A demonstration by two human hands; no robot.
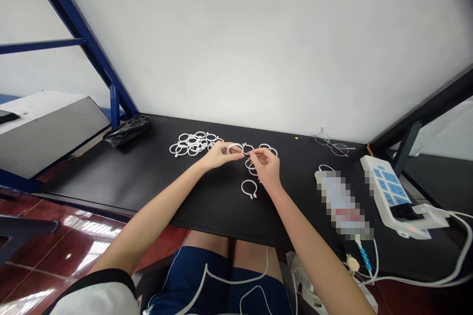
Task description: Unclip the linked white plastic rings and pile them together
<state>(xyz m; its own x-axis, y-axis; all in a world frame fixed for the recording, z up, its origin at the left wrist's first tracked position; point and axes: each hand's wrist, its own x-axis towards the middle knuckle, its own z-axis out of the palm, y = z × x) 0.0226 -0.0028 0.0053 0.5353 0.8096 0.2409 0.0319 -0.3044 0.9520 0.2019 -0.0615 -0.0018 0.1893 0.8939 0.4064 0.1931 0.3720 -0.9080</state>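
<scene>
My left hand (219,154) pinches a white plastic ring (235,148) just above the black table (129,177). My right hand (265,166) meets it from the right, fingers pinched at the same ring's open end. A pile of several white rings (192,143) lies just left of my left hand. A single ring (249,189) lies near my right wrist, and a few more rings (266,148) lie behind my right hand.
A crumpled black bag (127,130) sits at the table's far left. A pair of glasses (334,145) lies at the back right, a white power strip (395,197) with cables at the right edge, and a blurred flat object (342,202) beside it.
</scene>
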